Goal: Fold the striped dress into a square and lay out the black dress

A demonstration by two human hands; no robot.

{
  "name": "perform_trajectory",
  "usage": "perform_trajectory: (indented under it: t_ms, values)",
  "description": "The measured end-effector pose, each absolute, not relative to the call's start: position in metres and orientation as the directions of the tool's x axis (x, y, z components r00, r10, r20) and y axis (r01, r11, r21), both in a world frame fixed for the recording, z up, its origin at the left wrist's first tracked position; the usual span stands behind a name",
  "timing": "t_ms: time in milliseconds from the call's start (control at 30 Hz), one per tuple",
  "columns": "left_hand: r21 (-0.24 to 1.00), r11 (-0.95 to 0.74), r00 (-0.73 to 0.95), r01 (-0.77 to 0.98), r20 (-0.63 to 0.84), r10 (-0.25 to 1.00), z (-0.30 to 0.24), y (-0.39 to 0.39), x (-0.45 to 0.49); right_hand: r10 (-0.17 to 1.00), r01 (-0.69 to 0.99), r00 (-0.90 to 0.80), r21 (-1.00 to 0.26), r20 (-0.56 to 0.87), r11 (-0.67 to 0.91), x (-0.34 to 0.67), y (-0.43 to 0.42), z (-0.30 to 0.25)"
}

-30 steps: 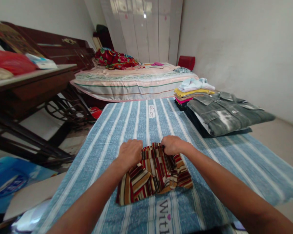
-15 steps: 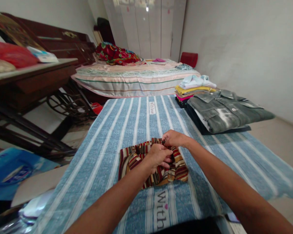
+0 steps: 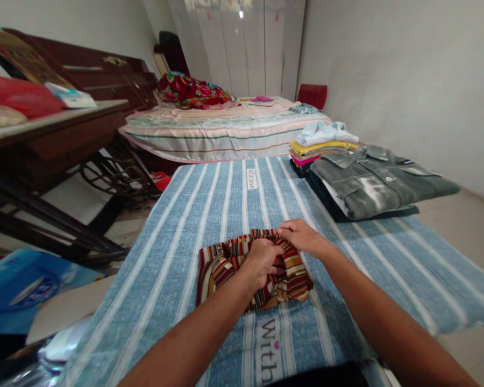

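Note:
A small striped garment [image 3: 226, 266] in red, brown and cream lies crumpled on a blue and white striped sheet [image 3: 210, 199]. My left hand [image 3: 263, 259] is closed on the cloth near the garment's middle. My right hand [image 3: 302, 236] pinches its far edge, right beside the left hand. Both forearms reach in from the bottom of the view.
Folded clothes lie at the right: a grey denim jacket [image 3: 371, 180] and a stack of coloured garments [image 3: 320, 145]. A mattress [image 3: 221, 129] with a red floral cloth lies beyond. A dark wooden table [image 3: 44, 145] stands left, a blue package [image 3: 20, 285] near its foot.
My left hand has moved right from the garment's left corner to its middle, beside the right hand. The garment is now more bunched and folded over.

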State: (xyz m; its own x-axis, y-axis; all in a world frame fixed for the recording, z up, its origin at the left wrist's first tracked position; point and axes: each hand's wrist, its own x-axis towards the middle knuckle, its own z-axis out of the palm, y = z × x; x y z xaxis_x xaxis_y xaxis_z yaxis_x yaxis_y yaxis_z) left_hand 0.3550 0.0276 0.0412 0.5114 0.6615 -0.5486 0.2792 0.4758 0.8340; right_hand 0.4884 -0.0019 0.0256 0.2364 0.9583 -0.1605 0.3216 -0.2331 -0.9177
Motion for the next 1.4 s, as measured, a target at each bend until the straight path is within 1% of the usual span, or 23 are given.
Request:
perform_trajectory:
  t_ms: [167,300,467,600,667,767,900,1033,1233,1400]
  values:
    - [0.853,0.443,0.515,0.276,-0.520,0.681,0.042,0.026,0.356,0.925,0.175,0.311,-0.943,-0.220,-0.283,0.485,-0.022,0.024]
    - [0.878,0.424,0.470,0.224,-0.478,0.742,0.044,0.023,0.357,0.900,0.018,0.348,-0.958,-0.262,-0.286,0.479,-0.029,0.023]
    - [0.898,0.399,0.452,0.185,-0.438,0.777,0.045,0.019,0.355,0.869,-0.223,0.393,-0.948,-0.300,-0.227,0.476,-0.026,0.017]
    - [0.905,0.401,0.470,0.141,-0.417,0.778,0.045,0.017,0.353,0.866,-0.270,0.425,-0.950,-0.265,-0.158,0.475,-0.022,0.010]
    - [0.905,0.406,0.468,0.128,-0.416,0.779,0.044,0.016,0.351,0.867,-0.252,0.443,-0.960,-0.228,-0.123,0.474,-0.020,0.006]
    - [0.902,0.420,0.455,0.098,-0.416,0.788,0.043,0.013,0.350,0.866,-0.179,0.471,-0.980,-0.167,-0.092,0.472,-0.017,0.000]
    - [0.930,0.359,0.431,0.075,-0.355,0.830,0.036,0.010,0.350,0.878,-0.022,0.472,-0.996,-0.082,-0.081,0.472,-0.015,-0.007]
    - [0.948,0.310,0.435,0.068,-0.308,0.846,0.031,0.007,0.351,0.902,0.124,0.431,-0.990,-0.007,-0.067,0.475,-0.014,-0.008]
    - [0.912,0.409,0.423,-0.035,-0.357,0.833,0.034,0.001,0.350,0.932,0.283,0.361,-0.957,0.040,-0.069,0.477,-0.012,-0.007]
    - [0.907,0.412,0.422,-0.087,-0.342,0.840,0.035,-0.004,0.350,0.951,0.415,0.305,-0.906,0.053,-0.082,0.477,-0.012,-0.008]
